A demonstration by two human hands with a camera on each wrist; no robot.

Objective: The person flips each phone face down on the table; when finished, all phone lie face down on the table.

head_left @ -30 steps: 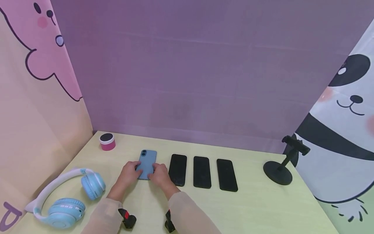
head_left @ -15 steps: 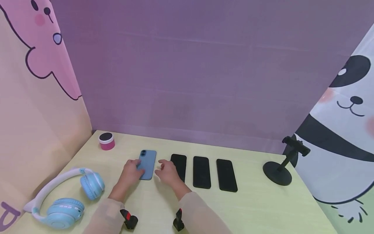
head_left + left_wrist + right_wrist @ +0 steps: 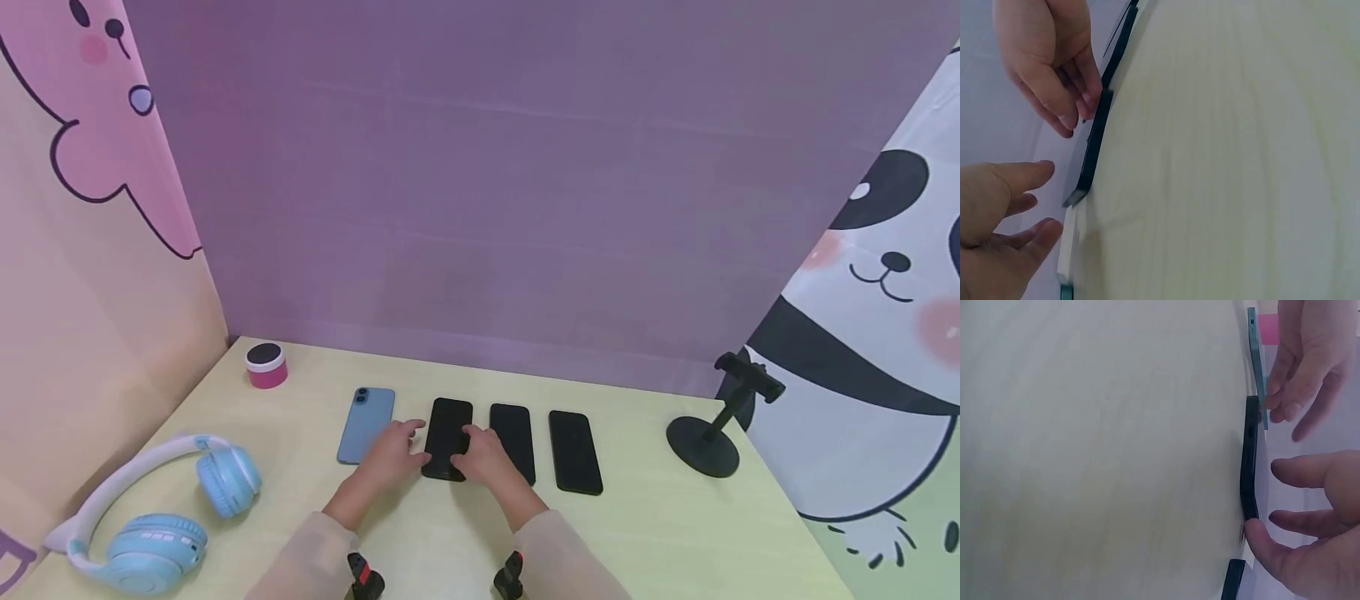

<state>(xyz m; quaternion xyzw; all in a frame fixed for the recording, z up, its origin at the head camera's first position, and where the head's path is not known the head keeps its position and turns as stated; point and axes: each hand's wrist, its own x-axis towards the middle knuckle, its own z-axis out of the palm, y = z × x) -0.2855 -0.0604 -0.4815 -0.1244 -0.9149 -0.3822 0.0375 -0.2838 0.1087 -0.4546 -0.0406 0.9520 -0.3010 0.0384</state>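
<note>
At the near left of the pale wooden bench (image 3: 675, 542), I see light-blue and white over-ear headphones (image 3: 156, 554) lying open. Beyond them, at the far left, stands a small round pink jar (image 3: 266, 371) with a white rim and black top. Next comes a light-blue phone (image 3: 365, 425), camera side up, its near right part behind the left hand (image 3: 390, 456). I read that hand as wide, thumb and index finger apart, at the left edge of a black rectangular phone (image 3: 446, 429) lying flat. The right hand (image 3: 486, 460), also wide, is at that phone's right side; I cannot tell whether either hand touches it. The right hand partly covers a second black phone (image 3: 517, 433). Farther right I have a third black phone (image 3: 576, 452), then a black stand (image 3: 702, 450) with a round base and slanting post.
</note>
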